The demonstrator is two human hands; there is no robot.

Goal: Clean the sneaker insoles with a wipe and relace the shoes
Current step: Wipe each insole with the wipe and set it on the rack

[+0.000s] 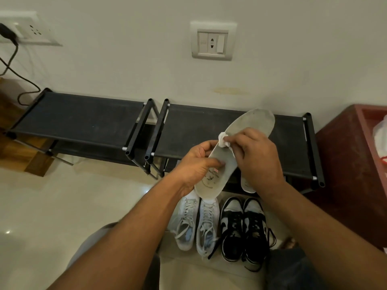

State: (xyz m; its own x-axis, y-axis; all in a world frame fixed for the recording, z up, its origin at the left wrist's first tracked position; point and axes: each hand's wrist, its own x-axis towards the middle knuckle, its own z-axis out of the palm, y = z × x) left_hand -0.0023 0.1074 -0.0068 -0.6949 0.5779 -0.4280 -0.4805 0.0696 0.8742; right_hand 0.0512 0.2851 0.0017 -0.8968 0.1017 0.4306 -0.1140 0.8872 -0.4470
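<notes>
Bare forearms are reaching in from the bottom edge. Grey-clad knees are showing low on either side.

On the pale floor (52, 206) between the arms, two pairs are standing side by side, toes pointing at the wearer. The white sneakers (194, 222) with light blue trim are sitting on the left and looking laced. The black-and-white sneakers (244, 229) are sitting on the right, with black laces trailing loose onto the floor around them.

Above the shoes, both hands are working in the air. The left hand (195, 164) is gripping the heel end of a grey insole (254, 123), fingers curling under it and thumb lying across its printed upper face. The insole is slanting up and to the right, its toe end sticking out past the right hand. The right hand (257, 155) is pinching a crumpled white wipe (223, 140) in its fingertips and pressing it onto the insole near the left edge.

A second pale insole (247, 185) is peeking out just below the right wrist, mostly hidden; what it is resting on cannot be told.

Behind the hands, two low black shoe racks (83, 120) are standing end to end against the wall. A dark red box (351, 164) is sitting at the right.

Farther up, a wall socket (212, 41) is showing on the white wall, and a black plug (8, 34) with its cable is hanging from another plate at far left.
</notes>
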